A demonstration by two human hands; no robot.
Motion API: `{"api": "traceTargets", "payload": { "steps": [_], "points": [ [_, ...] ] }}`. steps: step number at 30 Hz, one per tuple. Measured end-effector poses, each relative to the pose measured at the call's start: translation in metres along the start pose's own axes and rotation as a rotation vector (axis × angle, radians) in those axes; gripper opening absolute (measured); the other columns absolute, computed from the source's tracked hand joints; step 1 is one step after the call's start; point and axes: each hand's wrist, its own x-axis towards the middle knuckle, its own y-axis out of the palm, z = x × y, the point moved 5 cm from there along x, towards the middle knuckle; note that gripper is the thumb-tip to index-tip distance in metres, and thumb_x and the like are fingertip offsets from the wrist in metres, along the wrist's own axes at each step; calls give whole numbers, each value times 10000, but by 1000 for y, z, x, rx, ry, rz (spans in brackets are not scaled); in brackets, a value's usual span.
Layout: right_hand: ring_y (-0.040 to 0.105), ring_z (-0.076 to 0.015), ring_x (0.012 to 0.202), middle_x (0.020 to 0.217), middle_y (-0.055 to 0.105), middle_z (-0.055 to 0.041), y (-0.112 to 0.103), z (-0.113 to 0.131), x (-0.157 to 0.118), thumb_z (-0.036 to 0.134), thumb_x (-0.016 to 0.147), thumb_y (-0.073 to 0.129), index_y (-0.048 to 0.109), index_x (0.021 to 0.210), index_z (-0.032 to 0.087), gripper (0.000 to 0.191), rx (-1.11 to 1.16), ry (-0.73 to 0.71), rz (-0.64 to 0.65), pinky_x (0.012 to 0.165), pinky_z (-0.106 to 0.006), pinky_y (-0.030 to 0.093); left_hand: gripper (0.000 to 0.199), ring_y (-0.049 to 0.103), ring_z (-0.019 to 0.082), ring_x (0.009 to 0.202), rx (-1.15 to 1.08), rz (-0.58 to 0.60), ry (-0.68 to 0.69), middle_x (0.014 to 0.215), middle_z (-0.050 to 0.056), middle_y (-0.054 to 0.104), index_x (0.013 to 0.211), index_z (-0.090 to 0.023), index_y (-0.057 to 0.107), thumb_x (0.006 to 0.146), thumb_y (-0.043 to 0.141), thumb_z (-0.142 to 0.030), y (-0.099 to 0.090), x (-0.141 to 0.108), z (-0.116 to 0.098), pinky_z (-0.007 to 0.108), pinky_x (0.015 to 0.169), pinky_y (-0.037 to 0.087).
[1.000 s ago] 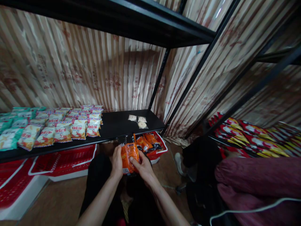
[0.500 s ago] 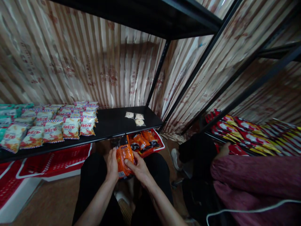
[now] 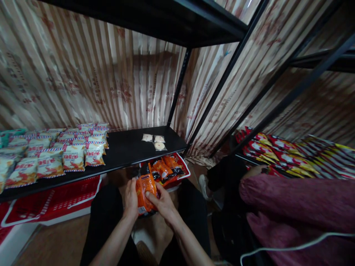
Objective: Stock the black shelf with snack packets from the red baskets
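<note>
The left hand (image 3: 131,199) and right hand (image 3: 163,203) are bare, and slim, uncovered forearms (image 3: 115,236) run back from the grip. Plain black trousers (image 3: 105,210) show on either side of it. Below the grip, a pale patch (image 3: 146,236) is perhaps a shoe, though dimly seen.

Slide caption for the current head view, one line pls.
Left hand and right hand hold an orange packet beside a black shelf bearing snack bags.
</note>
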Motion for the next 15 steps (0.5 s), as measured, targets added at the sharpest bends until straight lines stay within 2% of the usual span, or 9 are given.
{"api": "traceTargets", "payload": {
  "steps": [3,7,11,15],
  "points": [
    [611,-213,911,982,669,-54,-2,-4,6,436,672,708,560,1093,176,517,21,13,3,857,-364,468,418,530,237,1128,7,-33,-42,1150,97,613,1021,-182,594,807,454,-512,1,3,4,378,991,379],
    [612,-215,923,997,670,-47,-5,-3,13,429,662,714,572,1066,188,492,22,-17,-4,866,-363,469,417,474,230,1201,11,-62,-47,1251,102,555,1056,-182,575,810,452,-495,6,6,-3,363,1026,343],
    [620,-219,925,987,676,-42,-16,4,14,442,667,702,570,1049,191,476,29,-32,-23,865,-370,475,414,433,225,1242,6,-35,-84,1315,118,501,1087,-166,552,813,459,-462,23,2,-13,357,1060,293],
    [623,-222,923,993,676,-43,-33,14,13,453,660,705,572,1057,184,498,-13,-63,-62,882,-382,467,383,487,219,1186,-25,40,-48,1260,101,548,1043,-172,571,819,449,-456,43,-5,-23,340,1025,336]
  ]
}}
